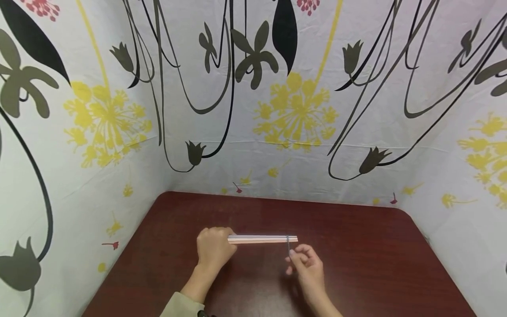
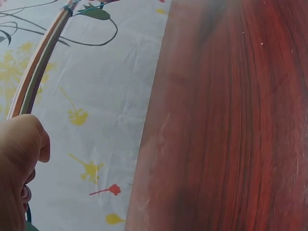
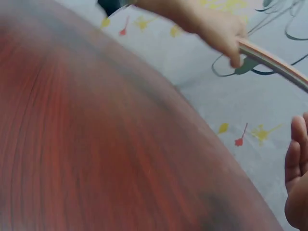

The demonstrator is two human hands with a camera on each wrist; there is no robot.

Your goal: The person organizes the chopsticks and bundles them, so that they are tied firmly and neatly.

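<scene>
My left hand (image 1: 214, 248) grips one end of a small bundle of pale, slim chopsticks (image 1: 259, 239), held level above the table. Around their right end runs a thin blue-grey band (image 1: 288, 247), drawn downward. Thumb and finger of my right hand (image 1: 309, 266) pinch its lower part, just below the chopsticks. In the left wrist view the band (image 2: 69, 8) wraps the far end of the chopsticks (image 2: 36, 67). The right wrist view catches only part of the right hand (image 3: 298, 173) at its edge, and the band's pinched part is out of sight there.
A dark red-brown wood-grain table (image 1: 368, 255) with rounded far corners lies beneath both hands. White cloth (image 1: 245, 127) printed with yellow flowers and dark stems hangs behind the table and along both sides.
</scene>
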